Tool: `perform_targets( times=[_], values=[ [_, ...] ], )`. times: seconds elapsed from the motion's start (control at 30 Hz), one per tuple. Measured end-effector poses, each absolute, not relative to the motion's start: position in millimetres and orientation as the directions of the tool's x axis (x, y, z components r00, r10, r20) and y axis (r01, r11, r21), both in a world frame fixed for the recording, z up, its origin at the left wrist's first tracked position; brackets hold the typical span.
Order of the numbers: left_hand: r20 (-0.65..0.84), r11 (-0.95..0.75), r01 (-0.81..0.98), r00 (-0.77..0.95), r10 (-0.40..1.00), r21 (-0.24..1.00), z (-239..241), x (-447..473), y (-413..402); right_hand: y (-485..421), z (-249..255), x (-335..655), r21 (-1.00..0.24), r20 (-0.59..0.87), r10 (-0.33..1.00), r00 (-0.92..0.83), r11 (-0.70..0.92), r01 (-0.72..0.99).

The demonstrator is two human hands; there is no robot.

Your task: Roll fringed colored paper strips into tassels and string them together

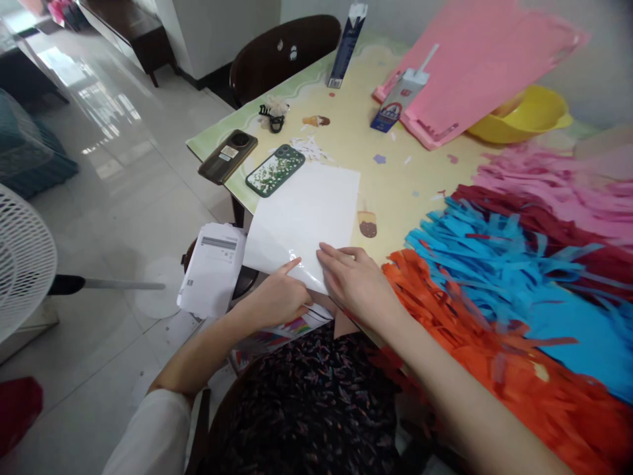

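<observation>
A glossy white sheet (pixel 306 211) lies on the table at its near edge, partly over the tablecloth. My left hand (pixel 277 297) touches the sheet's near edge with a stretched index finger; the other fingers curl down past that edge and are partly hidden. To the right, my right hand (pixel 353 277) rests flat on the sheet's near right corner, fingers extended and close together. A phone in a green floral case (pixel 275 171) lies against the sheet's far left side. Small white paper scraps (pixel 312 149) are scattered just behind the sheet.
Orange fringed paper (pixel 475 349) and blue fringed paper (pixel 499 257) cover the table's right side. Behind stand a drink carton (pixel 399 99), a pink plastic board (pixel 479 59) and a yellow bowl (pixel 531 115). A dark phone (pixel 228 157) overhangs the left edge near white packages (pixel 212 270).
</observation>
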State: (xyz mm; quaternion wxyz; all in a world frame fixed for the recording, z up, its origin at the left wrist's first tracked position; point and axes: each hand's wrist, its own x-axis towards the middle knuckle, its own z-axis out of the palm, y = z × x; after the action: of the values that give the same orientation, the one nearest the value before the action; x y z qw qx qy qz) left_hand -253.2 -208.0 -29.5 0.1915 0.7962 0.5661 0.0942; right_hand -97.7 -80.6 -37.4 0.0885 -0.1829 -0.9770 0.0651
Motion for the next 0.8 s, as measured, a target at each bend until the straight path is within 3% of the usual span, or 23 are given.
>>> perform_targets(
  times=[0.17,0.5,0.8],
  values=[
    [-0.076,-0.283,0.856,0.347,0.935,0.434,-31,-255,-208,-85,-43,-84,-0.091,0.15,0.435,-0.888,0.9,0.426],
    [-0.107,-0.28,0.863,0.354,0.929,0.422,-11,-251,-209,-85,-32,-83,-0.093,0.049,0.435,-0.899,0.898,0.43],
    [-0.129,-0.26,0.792,0.39,0.912,0.553,-12,-249,-193,-91,-30,-73,-0.074,0.041,0.392,-0.919,0.918,0.389]
  ],
)
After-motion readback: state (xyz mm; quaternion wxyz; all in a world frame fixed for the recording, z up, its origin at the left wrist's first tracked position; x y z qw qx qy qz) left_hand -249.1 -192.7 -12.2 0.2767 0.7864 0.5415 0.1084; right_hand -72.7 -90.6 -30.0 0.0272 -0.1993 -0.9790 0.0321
